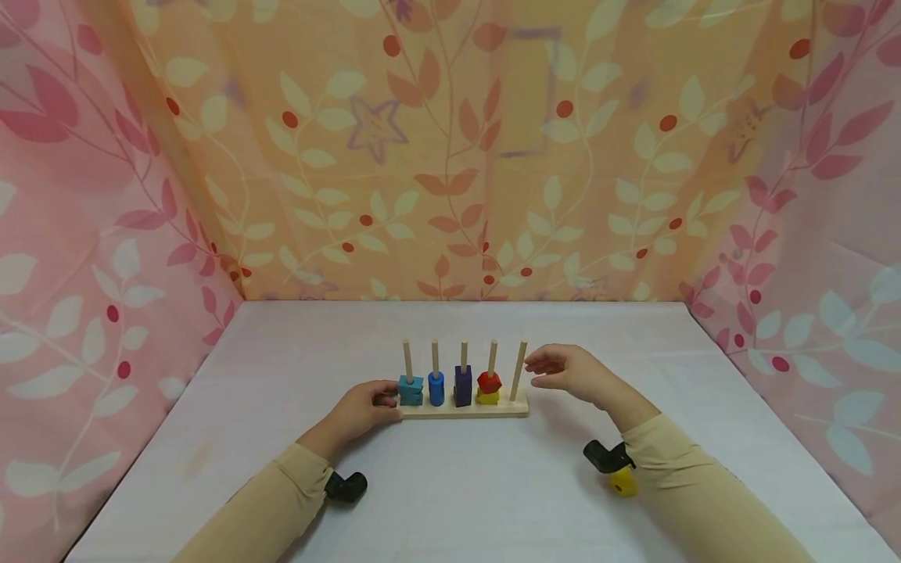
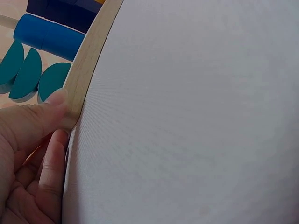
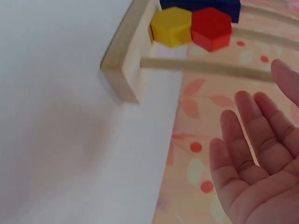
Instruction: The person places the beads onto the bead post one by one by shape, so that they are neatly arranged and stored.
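A wooden peg board [image 1: 464, 414] with several upright pegs stands on the table. Teal half-round blocks [image 2: 25, 77], blue cylinders [image 1: 436, 389], dark blue blocks [image 1: 462, 386], and a red hexagon [image 3: 211, 29] over a yellow hexagon [image 3: 172, 27] sit on its pegs. The rightmost peg [image 1: 518, 371] is bare. At the board's left end my left hand [image 1: 362, 410] grips the base, thumb on the wood. My right hand [image 1: 573, 374] hovers beside the bare peg's top, palm empty in the right wrist view, fingers loosely extended.
A yellow block with a hole [image 1: 623, 482] lies on the white table [image 1: 464, 500], partly hidden by the right wrist's black camera [image 1: 607, 456]. Another black camera [image 1: 346, 488] is on the left wrist. Patterned curtains [image 1: 450, 156] stand behind and at both sides.
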`<state>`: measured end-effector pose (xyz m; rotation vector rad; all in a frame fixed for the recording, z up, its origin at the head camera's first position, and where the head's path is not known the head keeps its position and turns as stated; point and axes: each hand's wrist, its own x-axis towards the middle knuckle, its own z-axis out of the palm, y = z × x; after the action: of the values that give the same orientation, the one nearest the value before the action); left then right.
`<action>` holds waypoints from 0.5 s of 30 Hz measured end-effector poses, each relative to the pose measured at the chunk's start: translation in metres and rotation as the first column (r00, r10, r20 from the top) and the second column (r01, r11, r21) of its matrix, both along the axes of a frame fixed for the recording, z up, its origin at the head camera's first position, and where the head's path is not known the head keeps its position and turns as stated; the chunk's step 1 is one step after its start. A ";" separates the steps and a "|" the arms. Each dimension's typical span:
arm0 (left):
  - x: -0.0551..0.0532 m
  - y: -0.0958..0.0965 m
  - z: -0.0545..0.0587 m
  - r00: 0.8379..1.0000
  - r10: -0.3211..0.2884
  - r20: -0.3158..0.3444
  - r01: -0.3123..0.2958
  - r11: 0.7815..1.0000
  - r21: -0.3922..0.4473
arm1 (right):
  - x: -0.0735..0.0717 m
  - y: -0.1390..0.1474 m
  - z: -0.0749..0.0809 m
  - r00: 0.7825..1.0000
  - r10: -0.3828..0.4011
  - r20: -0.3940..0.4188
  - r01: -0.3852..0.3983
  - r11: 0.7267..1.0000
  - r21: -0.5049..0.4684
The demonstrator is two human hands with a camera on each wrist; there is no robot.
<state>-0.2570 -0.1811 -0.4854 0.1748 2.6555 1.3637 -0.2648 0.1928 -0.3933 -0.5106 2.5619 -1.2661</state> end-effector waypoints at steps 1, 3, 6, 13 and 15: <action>0.000 0.000 0.000 1.000 -0.002 -0.004 0.002 1.000 0.001 | 0.002 0.006 0.001 1.000 0.008 -0.002 -0.008 1.000 0.003; 0.000 0.000 0.000 1.000 -0.006 -0.012 0.006 1.000 0.003 | 0.006 0.018 0.003 1.000 0.019 -0.007 -0.019 1.000 0.010; -0.001 0.001 0.001 1.000 -0.006 -0.018 0.007 1.000 0.009 | 0.014 0.036 0.004 0.999 0.038 -0.010 -0.038 0.999 0.018; 0.000 0.001 0.001 1.000 -0.009 -0.017 0.009 1.000 0.013 | 0.036 0.073 0.001 0.997 0.034 0.074 -0.038 0.998 0.048; 0.000 0.001 0.001 1.000 -0.009 -0.014 0.009 1.000 0.020 | 0.041 0.082 -0.002 0.994 0.042 0.105 -0.046 0.998 0.043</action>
<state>-0.2572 -0.1799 -0.4844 0.1987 2.6502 1.3917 -0.2233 0.2752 -0.3949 -0.4764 2.4739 -1.1846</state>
